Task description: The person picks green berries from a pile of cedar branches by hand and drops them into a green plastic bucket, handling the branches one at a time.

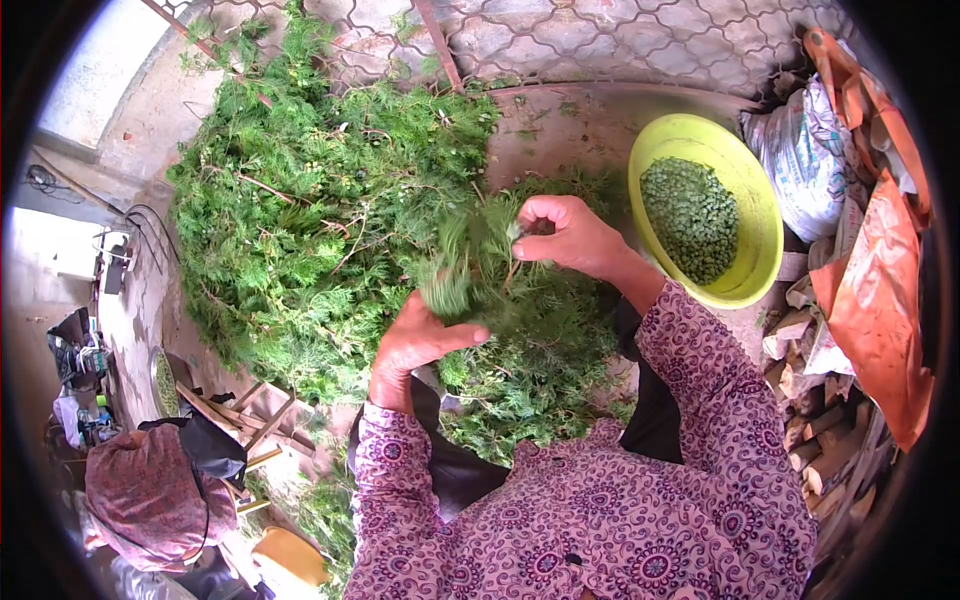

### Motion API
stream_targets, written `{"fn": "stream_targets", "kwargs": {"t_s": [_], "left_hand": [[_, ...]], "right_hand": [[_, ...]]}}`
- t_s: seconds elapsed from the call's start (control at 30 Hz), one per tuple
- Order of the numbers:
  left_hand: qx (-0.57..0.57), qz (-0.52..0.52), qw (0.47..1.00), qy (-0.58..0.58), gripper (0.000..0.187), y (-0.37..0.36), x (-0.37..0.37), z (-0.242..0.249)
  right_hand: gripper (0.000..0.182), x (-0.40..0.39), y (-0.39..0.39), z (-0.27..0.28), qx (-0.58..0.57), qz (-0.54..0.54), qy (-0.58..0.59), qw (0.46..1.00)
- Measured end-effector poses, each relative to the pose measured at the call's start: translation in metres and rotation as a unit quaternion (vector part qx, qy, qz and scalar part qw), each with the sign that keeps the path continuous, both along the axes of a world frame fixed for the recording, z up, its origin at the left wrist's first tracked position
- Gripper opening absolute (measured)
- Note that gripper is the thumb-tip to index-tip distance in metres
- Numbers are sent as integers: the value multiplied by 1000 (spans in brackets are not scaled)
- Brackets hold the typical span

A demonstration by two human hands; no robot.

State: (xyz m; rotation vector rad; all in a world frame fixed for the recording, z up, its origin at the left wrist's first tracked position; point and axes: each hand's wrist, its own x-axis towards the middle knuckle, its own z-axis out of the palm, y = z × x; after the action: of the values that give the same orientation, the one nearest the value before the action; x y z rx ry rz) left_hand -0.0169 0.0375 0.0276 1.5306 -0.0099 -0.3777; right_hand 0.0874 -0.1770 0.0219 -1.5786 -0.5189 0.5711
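My right hand (575, 240) has its thumb and fingertips pinched together on a leafy evergreen sprig (488, 250), partly smeared by motion. Left of it, my left hand (408, 342) is spread, its thumb stretched away from the other fingers, which blurred foliage partly covers. Both hands are above a large heap of cut green branches (300, 210) with feathery leaves and brown stems. More cut foliage (530, 380) lies between my knees. At the right, a yellow-green basin (765, 235) holds many small green cones or seed pods (690, 215).
Beyond the heap runs a wire-mesh fence (600, 45). White sacks (800, 165), an orange tarp (875, 310) and stacked firewood (830, 440) line the right side. At lower left are a cloth-covered bundle (150, 490), wooden pieces (265, 425) and a yellow container (290, 558).
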Motion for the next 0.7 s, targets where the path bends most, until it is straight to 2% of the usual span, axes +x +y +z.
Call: {"fn": "stream_targets", "kwargs": {"t_s": [0.07,0.13,0.17,0.2,0.27,0.3,0.33,0.4,0.43,0.53,0.6,0.63,0.7], "left_hand": [[-7,-39,999,25,75,10,1,-3],[-31,-64,997,0,72,6,2,-5],[-13,-76,997,-6,62,-1,3,-7],[-13,-75,997,-5,62,-13,0,-12],[-27,123,982,142,44,-37,-4,-22],[-60,110,989,83,26,-43,0,-28],[-60,110,989,83,26,-45,2,-32],[-155,139,975,76,20,-48,5,-31],[-181,143,969,84,17,-50,4,-28],[-190,178,957,125,15,-53,5,-19],[-170,180,963,109,14,-49,5,-26],[-150,183,967,93,13,-49,5,-28],[-144,197,966,89,12,-52,6,-26]], "right_hand": [[15,1,-2,5,-8,28,23,999],[15,0,0,4,-16,55,45,997],[14,-1,3,1,-6,61,28,998],[14,-2,6,-3,4,67,11,998],[14,-6,12,-8,0,66,18,998],[14,-9,15,-10,-4,64,26,998],[14,-10,17,-11,-3,64,25,998],[14,-12,22,-13,35,42,103,993],[14,-11,22,-15,35,42,102,993],[19,-10,20,-10,10,51,80,995],[20,-13,21,1,-60,40,154,985],[20,-13,22,-3,-60,41,154,985],[24,-14,25,-14,13,32,39,999]]}}
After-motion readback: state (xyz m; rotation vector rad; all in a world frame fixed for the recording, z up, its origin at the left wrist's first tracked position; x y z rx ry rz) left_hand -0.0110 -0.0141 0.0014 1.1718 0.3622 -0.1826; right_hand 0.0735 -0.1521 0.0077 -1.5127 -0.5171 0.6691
